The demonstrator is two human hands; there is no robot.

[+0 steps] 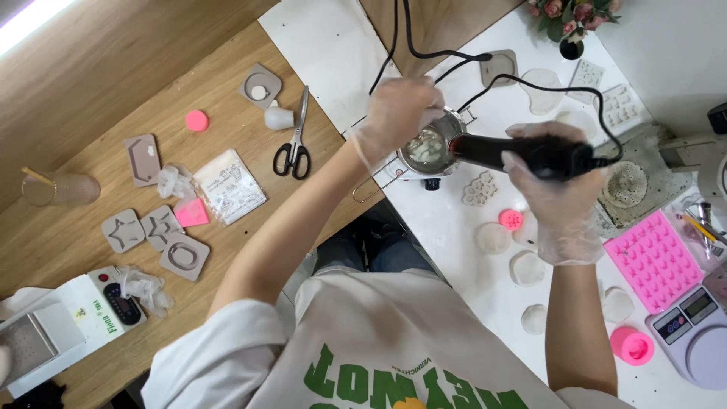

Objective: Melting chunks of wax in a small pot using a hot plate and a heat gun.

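Note:
A small metal melting pot with whitish chunks inside stands on the white table, its wire handle pointing toward me. My left hand, in a thin clear glove, is above the pot's rim; whether it pinches something is not clear. My right hand, also gloved, grips a black heat gun whose nozzle points into the pot from the right. The gun's black cord loops up and away across the table.
Black-handled scissors, grey silicone moulds, a pink round piece and a plastic bag lie on the wooden table at left. A pink mould tray, a digital scale, a pink cup and pale cast discs sit at right.

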